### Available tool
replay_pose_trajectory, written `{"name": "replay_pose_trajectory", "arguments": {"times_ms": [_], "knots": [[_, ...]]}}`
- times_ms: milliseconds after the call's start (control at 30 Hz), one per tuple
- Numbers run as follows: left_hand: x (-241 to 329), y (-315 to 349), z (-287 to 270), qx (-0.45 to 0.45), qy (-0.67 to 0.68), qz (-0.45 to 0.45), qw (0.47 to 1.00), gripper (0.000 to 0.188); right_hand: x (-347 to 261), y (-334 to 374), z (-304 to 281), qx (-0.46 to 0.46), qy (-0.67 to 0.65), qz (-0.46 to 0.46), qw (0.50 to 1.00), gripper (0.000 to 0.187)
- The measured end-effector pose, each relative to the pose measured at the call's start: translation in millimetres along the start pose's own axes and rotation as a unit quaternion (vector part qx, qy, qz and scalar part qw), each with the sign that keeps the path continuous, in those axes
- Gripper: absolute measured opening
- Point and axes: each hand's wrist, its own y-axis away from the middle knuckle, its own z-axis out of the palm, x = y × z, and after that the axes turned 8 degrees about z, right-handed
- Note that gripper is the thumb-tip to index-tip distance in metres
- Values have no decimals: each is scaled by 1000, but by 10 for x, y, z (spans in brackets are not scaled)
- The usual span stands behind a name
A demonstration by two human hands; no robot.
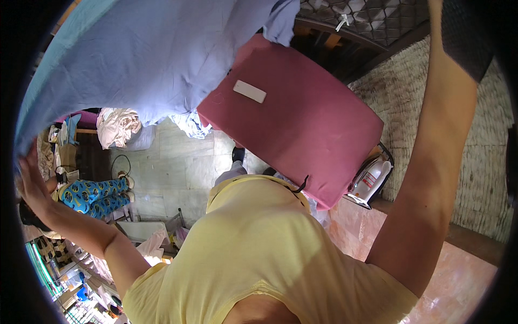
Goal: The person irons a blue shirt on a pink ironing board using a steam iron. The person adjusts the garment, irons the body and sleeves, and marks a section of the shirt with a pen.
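One left hand (29, 181) lifts one blue sheet (145, 59) above one iron (372, 181).

One large blue cloth (145, 59), one pink padded board (302, 113) with one white tag (250, 91), one white iron (370, 181) (upright at the board's edge), one heap of pale clothes (117, 127), two patterned blue trouser legs (94, 195) of another person
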Motion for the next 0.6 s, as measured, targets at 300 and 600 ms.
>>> {"name": "replay_pose_trajectory", "arguments": {"times_ms": [300, 600], "knots": [[-369, 1975, 1967, -592, 219, -222, 743, 35, 865, 435, -1456, 10, 81, 83, 993, 39], [-904, 3511, 3830, -709, 292, -140, 626, 26, 2803, 1653, -2586, 353, 257, 252, 864, 27]]}}
